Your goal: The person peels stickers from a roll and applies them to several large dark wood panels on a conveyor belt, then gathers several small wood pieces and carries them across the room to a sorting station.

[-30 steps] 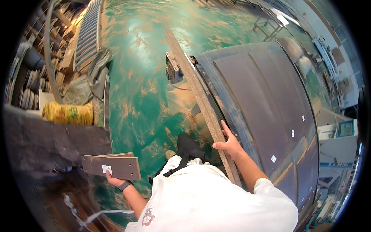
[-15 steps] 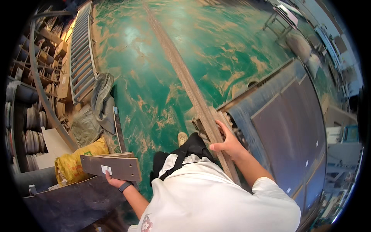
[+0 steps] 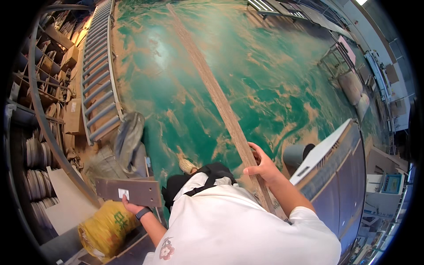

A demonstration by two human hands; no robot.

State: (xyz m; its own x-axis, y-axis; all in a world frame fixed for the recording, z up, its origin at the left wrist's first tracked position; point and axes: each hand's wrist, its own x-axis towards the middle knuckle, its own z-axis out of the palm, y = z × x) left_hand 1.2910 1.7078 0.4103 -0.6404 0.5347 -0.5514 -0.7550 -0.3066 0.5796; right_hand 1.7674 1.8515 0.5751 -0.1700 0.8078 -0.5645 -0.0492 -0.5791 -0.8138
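My left hand (image 3: 131,206) is closed on the near edge of a short brown board (image 3: 106,187), its thumb by a white label. Small drilled holes show near the board's right end. My right hand (image 3: 263,165) grips a very long, narrow wood-grain board (image 3: 216,92), thumb on the top face and fingers around the far side. That long board slants from beside my right hip up to the far left over the floor. A dark band circles my left wrist.
A roller conveyor (image 3: 98,75) runs along the left, beside shelves with rolls of edging (image 3: 37,152). Below the short board sits a yellow woven sack (image 3: 108,227). On the right stand large stacked panels (image 3: 342,194) and a grey cylinder (image 3: 293,155). Sawdust streaks the green floor (image 3: 176,119).
I have stepped forward and the view has turned slightly left. The conveyor and sack now lie nearer, and the panels on the right have shifted. Both boards stay in my hands.
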